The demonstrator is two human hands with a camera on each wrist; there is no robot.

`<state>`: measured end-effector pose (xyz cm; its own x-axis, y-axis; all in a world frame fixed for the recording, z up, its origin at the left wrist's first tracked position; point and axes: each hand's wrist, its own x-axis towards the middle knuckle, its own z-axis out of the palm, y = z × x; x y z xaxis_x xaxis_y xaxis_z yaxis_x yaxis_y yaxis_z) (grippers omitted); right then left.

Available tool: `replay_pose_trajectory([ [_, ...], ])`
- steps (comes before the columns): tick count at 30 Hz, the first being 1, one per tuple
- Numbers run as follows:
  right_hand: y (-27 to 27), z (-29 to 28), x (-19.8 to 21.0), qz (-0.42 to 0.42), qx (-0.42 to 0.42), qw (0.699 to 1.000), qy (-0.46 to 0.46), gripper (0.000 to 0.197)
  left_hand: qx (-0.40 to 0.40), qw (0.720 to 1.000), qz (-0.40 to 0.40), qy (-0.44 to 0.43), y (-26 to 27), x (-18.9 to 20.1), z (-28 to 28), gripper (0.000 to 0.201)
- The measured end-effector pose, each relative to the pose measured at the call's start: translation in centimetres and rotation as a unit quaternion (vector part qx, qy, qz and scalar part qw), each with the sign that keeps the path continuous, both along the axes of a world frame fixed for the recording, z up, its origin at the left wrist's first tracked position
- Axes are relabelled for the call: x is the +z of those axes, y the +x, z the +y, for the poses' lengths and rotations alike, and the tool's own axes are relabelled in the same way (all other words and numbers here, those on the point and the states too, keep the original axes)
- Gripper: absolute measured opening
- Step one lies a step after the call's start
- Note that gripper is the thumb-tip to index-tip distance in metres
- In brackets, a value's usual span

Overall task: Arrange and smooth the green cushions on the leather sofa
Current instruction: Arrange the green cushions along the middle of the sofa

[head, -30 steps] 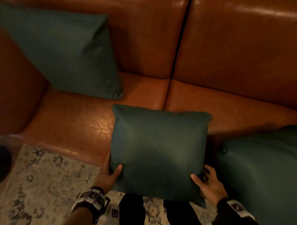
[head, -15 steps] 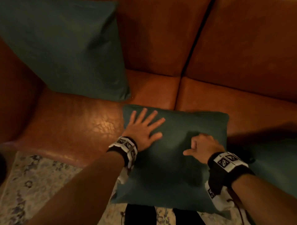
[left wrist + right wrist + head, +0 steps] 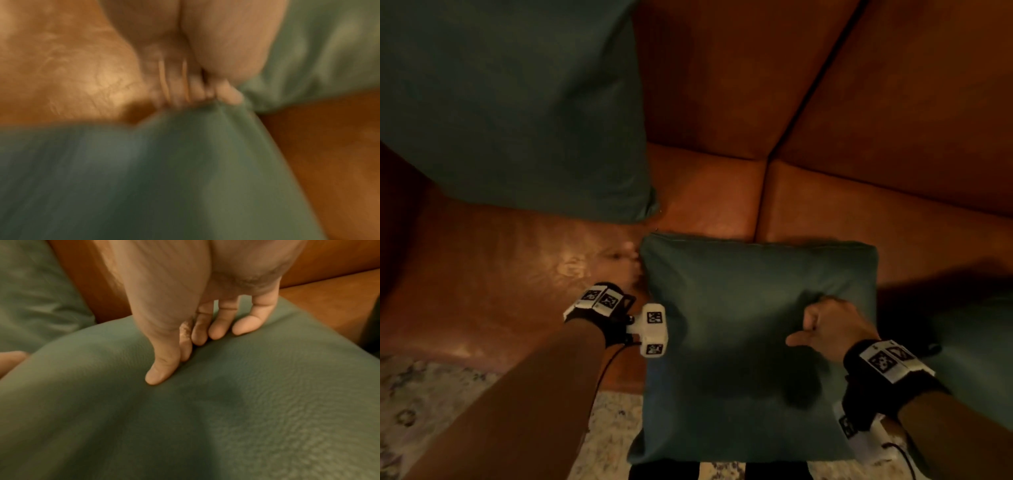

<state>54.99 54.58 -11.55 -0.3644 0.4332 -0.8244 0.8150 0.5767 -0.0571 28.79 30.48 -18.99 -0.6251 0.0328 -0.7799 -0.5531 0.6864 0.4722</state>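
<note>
The middle green cushion (image 3: pixel 750 370) lies flat on the seat of the brown leather sofa (image 3: pixel 722 85), its near edge hanging past the seat front. My left hand (image 3: pixel 631 269), blurred by motion, is at the cushion's far left corner. In the left wrist view, my left hand (image 3: pixel 197 95) has its thumb on top of that corner (image 3: pixel 205 123) and its fingers behind it. My right hand (image 3: pixel 822 323) sits right of the cushion's centre, fingers curled. The right wrist view shows my right hand (image 3: pixel 195 356) with thumb and fingertips dug into the fabric (image 3: pixel 226 418).
A second green cushion (image 3: pixel 517 102) leans upright in the sofa's left corner. A third green cushion (image 3: pixel 983 370) lies at the right edge. A patterned rug (image 3: pixel 431 411) covers the floor below the seat front. Bare leather seat (image 3: pixel 500 274) lies left of the middle cushion.
A second ago both hands held the cushion's near corners. They then went onto its top. Now my left hand has slid off to the far left corner; my right hand stays pressing.
</note>
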Motion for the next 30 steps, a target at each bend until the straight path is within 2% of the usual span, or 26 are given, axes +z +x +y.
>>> replay_pose_trajectory([
  [1,-0.1,0.0,0.1,0.000,-0.007,1.000,-0.001,0.042,-0.001,1.000,0.011,-0.029,-0.5,-0.2,-0.6,0.030],
  [2,-0.1,0.1,0.3,0.003,-0.011,1.000,-0.001,0.041,-0.042,0.995,0.055,-0.071,-0.9,0.5,-0.8,0.033],
  [3,-0.1,0.0,0.3,0.005,-0.014,1.000,-0.003,0.040,-0.135,0.975,0.146,-0.100,-0.8,1.4,-0.6,0.036],
  [4,-0.1,-0.1,0.4,0.010,-0.016,1.000,-0.004,0.040,-0.245,0.930,0.258,-0.097,0.0,2.8,0.2,0.041],
  [5,-0.1,-0.3,0.5,0.012,-0.020,1.000,-0.004,0.039,-0.357,0.866,0.348,-0.049,1.4,3.8,1.3,0.044],
  [7,-0.2,-0.6,0.6,0.016,-0.022,1.000,-0.005,0.039,-0.548,0.729,0.407,0.053,6.4,6.3,4.4,0.048],
  [8,-0.3,-0.7,0.5,0.017,-0.021,1.000,-0.006,0.040,-0.620,0.673,0.394,0.084,9.1,6.7,5.7,0.052],
  [10,-0.3,-0.5,0.5,0.017,-0.015,1.000,-0.006,0.039,-0.726,0.592,0.337,0.100,13.1,6.8,7.8,0.057],
  [11,-0.1,-0.3,0.5,0.016,-0.011,1.000,-0.005,0.039,-0.755,0.566,0.318,0.091,13.9,6.2,8.4,0.058],
  [12,0.1,0.0,0.4,0.019,-0.009,1.000,-0.001,0.040,-0.766,0.554,0.315,0.081,13.8,5.2,8.7,0.058],
  [13,0.4,0.2,0.6,0.026,-0.009,1.000,0.005,0.041,-0.756,0.573,0.312,0.056,13.1,4.0,8.8,0.059],
  [14,0.6,0.3,0.7,0.035,-0.010,0.999,0.010,0.042,-0.717,0.630,0.300,0.013,11.8,3.1,8.4,0.062],
  [16,0.5,0.3,0.9,0.047,-0.009,0.999,0.001,0.043,-0.574,0.775,0.248,-0.091,8.6,1.8,6.2,0.069],
  [17,0.1,0.3,1.1,0.043,-0.001,0.999,-0.012,0.043,-0.517,0.821,0.205,-0.129,7.4,1.5,4.9,0.070],
  [18,-0.3,0.2,1.4,0.035,0.011,0.999,-0.024,0.042,-0.486,0.843,0.173,-0.154,6.6,1.5,3.7,0.069],
  [20,-0.9,0.3,2.0,0.030,0.025,0.998,-0.048,0.038,-0.460,0.858,0.145,-0.178,6.1,2.2,2.7,0.064],
  [21,-1.2,0.4,2.4,0.037,0.031,0.997,-0.062,0.037,-0.425,0.874,0.143,-0.186,6.4,2.9,2.8,0.064],
  [22,-1.5,0.2,2.9,0.051,0.046,0.995,-0.072,0.037,-0.382,0.892,0.153,-0.189,6.9,3.8,3.1,0.064],
  [23,-1.9,-0.1,3.4,0.068,0.076,0.992,-0.075,0.039,-0.357,0.897,0.182,-0.186,7.8,4.6,3.7,0.065],
  [24,-2.4,-0.4,3.8,0.083,0.119,0.987,-0.069,0.041,-0.366,0.886,0.225,-0.175,9.0,5.6,4.5,0.065],
  [27,-4.0,-1.5,4.0,0.101,0.263,0.959,-0.029,0.043,-0.465,0.821,0.315,-0.106,15.2,7.7,6.9,0.064],
  [28,-4.4,-1.5,3.6,0.095,0.281,0.955,-0.023,0.043,-0.481,0.812,0.315,-0.095,17.1,7.7,7.3,0.063],
  [30,-5.0,-1.0,2.2,0.073,0.286,0.955,-0.016,0.046,-0.473,0.818,0.305,-0.117,19.0,6.4,6.5,0.063],
])
